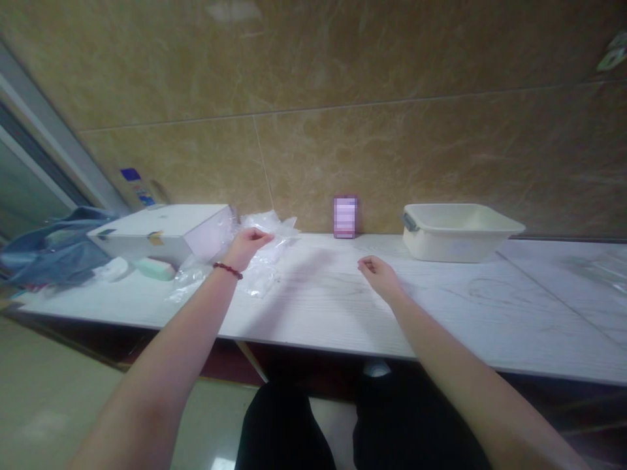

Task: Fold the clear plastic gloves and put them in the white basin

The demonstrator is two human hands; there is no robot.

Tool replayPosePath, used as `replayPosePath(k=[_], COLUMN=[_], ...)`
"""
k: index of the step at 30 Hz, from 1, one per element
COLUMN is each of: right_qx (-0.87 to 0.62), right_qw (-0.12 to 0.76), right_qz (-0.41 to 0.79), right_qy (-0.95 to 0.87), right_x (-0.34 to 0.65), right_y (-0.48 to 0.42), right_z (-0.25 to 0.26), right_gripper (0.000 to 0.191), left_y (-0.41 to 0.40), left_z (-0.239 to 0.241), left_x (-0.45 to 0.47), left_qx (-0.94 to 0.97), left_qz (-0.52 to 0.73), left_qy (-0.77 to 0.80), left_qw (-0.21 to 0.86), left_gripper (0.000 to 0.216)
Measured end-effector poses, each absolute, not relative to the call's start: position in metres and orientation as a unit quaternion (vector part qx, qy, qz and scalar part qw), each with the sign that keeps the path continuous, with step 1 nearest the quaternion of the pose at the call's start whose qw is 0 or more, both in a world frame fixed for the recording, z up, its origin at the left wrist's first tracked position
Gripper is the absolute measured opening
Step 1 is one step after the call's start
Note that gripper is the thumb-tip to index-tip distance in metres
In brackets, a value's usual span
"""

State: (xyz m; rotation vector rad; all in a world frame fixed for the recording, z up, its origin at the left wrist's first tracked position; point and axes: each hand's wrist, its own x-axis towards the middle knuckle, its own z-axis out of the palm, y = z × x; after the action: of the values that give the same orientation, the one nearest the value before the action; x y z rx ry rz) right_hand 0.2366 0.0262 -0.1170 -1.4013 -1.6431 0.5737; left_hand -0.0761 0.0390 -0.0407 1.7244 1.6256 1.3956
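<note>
My left hand (250, 244), with a dark red bead bracelet (228, 268) at the wrist, is over a heap of crumpled clear plastic bags (264, 266). Its thumb and fingers are pinched together at the bags; whether plastic is caught between them I cannot make out. Over the white tabletop (313, 297), right of the middle, my right hand (381, 275) has its fingers curled closed, and nothing shows in them. Behind and between the hands a phone-like thing with a blurred screen (345, 217) stands upright against the wall.
A cream plastic tub (453, 245) with a grey handle stands at the back right. On the left are a white box (164, 228), a pale green block (155, 268) and blue cloth (61, 245). Clear plastic (610, 269) lies far right. A tiled wall (343, 143) bounds the back.
</note>
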Motion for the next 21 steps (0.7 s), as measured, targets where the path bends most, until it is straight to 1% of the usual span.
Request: replayPosePath(k=[5, 8, 11, 14, 15, 18, 19, 21], right_qx=[-0.506, -0.484, -0.459, -0.444, -0.444, -0.458, -0.465, -0.475], right_qw=[0.479, 0.49, 0.472, 0.424, 0.404, 0.348, 0.338, 0.335], right_qz=[0.219, 0.194, 0.146, 0.11, 0.108, 0.115, 0.117, 0.118], right_qy=[-0.683, -0.699, -0.738, -0.781, -0.792, -0.81, -0.81, -0.805], right_x=[0.222, 0.213, 0.204, 0.197, 0.196, 0.193, 0.193, 0.194], right_y=[0.024, 0.023, 0.022, 0.018, 0.016, 0.01, 0.009, 0.007], right_z=[-0.086, -0.066, -0.053, -0.045, -0.043, -0.039, -0.038, -0.036], right_gripper=[0.017, 0.021, 0.03, 0.041, 0.039, 0.019, 0.016, 0.015], left_y=[0.029, 0.02, 0.011, 0.004, 0.002, -0.004, -0.005, -0.006], left_z=[-0.039, -0.037, -0.035, -0.031, -0.03, -0.027, -0.027, -0.027], left_x=[-0.052, -0.037, -0.023, -0.01, -0.006, 0.002, 0.004, 0.006], left_qx=[0.666, 0.701, 0.723, 0.737, 0.74, 0.736, 0.734, 0.734], left_qz=[0.476, 0.451, 0.433, 0.412, 0.408, 0.414, 0.418, 0.424], left_qy=[0.523, 0.486, 0.452, 0.432, 0.425, 0.416, 0.417, 0.423], left_qw=[0.238, 0.262, 0.294, 0.318, 0.325, 0.336, 0.335, 0.321], left_gripper=[0.03, 0.028, 0.028, 0.027, 0.027, 0.029, 0.031, 0.035])
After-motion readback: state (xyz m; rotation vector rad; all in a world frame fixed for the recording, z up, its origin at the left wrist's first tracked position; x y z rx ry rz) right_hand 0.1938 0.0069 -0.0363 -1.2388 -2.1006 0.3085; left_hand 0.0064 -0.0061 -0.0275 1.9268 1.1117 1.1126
